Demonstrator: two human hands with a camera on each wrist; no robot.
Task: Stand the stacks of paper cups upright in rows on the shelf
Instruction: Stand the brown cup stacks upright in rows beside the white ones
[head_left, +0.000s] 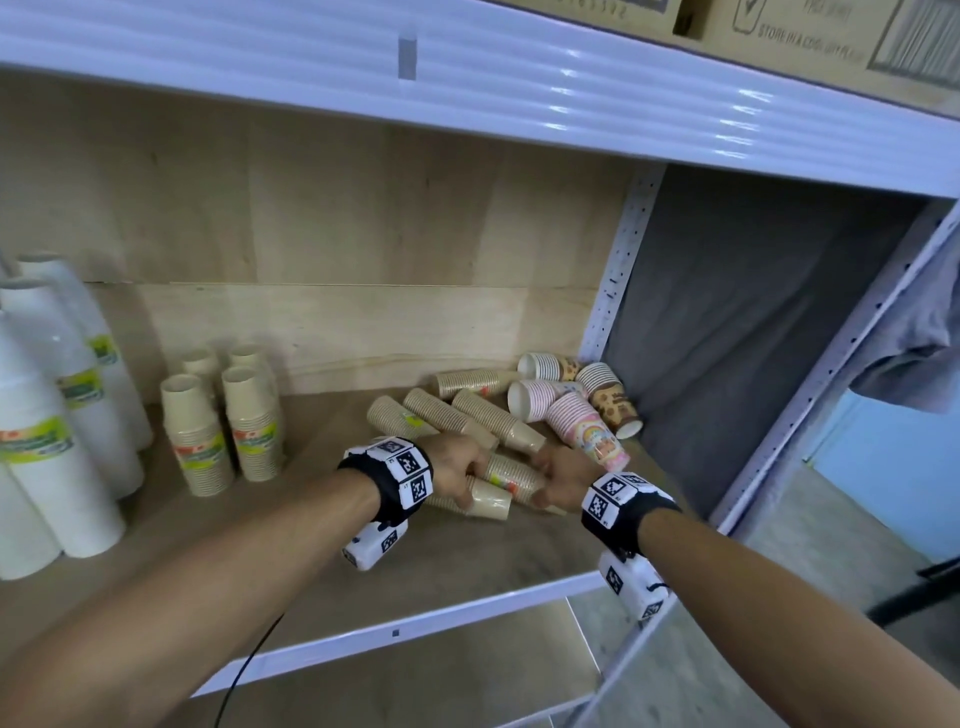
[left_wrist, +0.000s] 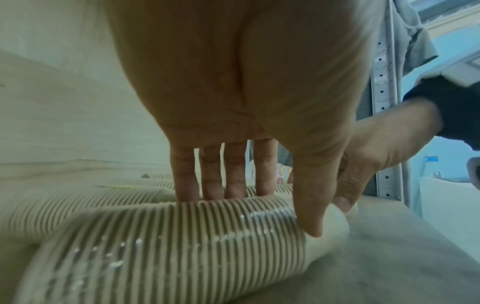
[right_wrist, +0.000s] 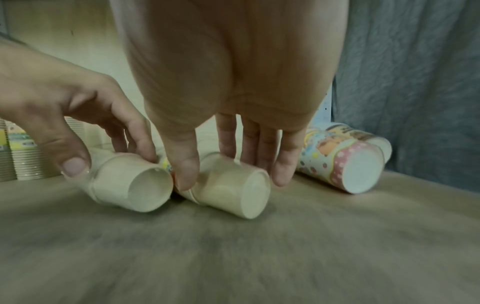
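Two beige paper-cup stacks lie side by side near the front of the wooden shelf (head_left: 467, 566), bases towards me. My left hand (head_left: 464, 475) grips the left beige stack (head_left: 488, 501) from above, with fingers (left_wrist: 221, 185) over its ridged rims and the thumb on the near side. In the right wrist view its thumb and fingers (right_wrist: 75, 164) pinch that stack (right_wrist: 135, 185). My right hand (head_left: 558, 480) grips the right beige stack (head_left: 514, 475) close to its base (right_wrist: 233, 189), thumb on one side and fingers on the other.
Several beige stacks (head_left: 447, 410) lie behind the hands, and patterned pink and brown stacks (head_left: 587, 431) lie by the right post (head_left: 618, 280). Upright beige stacks (head_left: 197, 436) and tall white stacks (head_left: 52, 415) stand at the left. Grey cloth (head_left: 727, 338) hangs on the right.
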